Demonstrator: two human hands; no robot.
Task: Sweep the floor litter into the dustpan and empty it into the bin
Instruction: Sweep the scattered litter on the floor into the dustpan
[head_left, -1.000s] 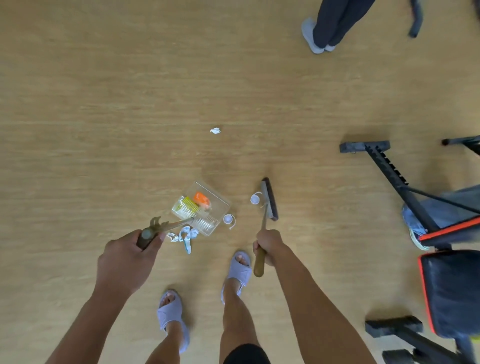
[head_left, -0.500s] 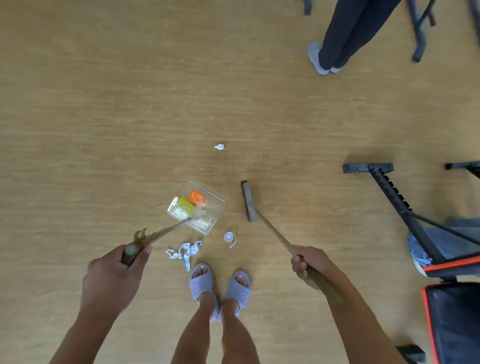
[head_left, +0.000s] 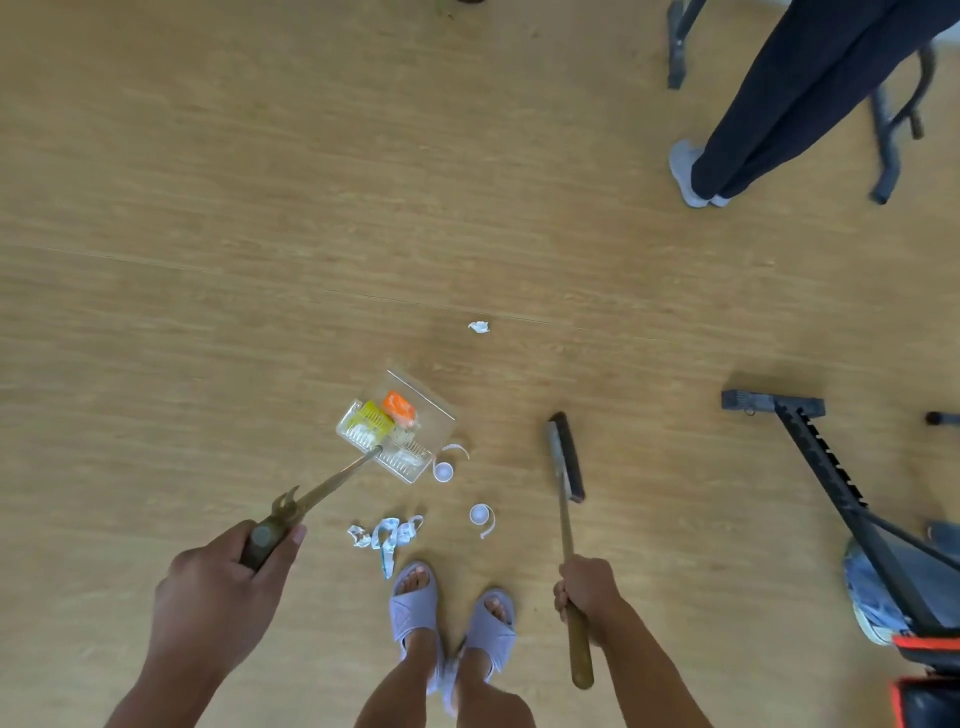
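A clear plastic dustpan (head_left: 435, 410) rests on the wooden floor, holding an orange piece (head_left: 399, 405) and a yellow piece (head_left: 375, 417). My left hand (head_left: 218, 592) grips its long brown handle. My right hand (head_left: 587, 590) grips the wooden handle of a broom whose dark head (head_left: 567, 455) rests on the floor, right of the dustpan. Loose litter lies between them: two white bottle caps (head_left: 443, 471) (head_left: 479, 514), a crumpled white and blue wrapper (head_left: 387, 538) near my feet, and a small white paper scrap (head_left: 478, 326) beyond the pan. No bin is in view.
Another person's legs (head_left: 769, 104) stand at the upper right beside dark furniture legs (head_left: 888, 130). Black exercise equipment (head_left: 810, 457) with red trim fills the right edge. My feet in pale slippers (head_left: 415, 603) stand just behind the litter.
The broom head has swung to the right, away from the dustpan, and its handle now points straighter back. A second white cap now shows near the pan. The camera tilted, shifting the view.
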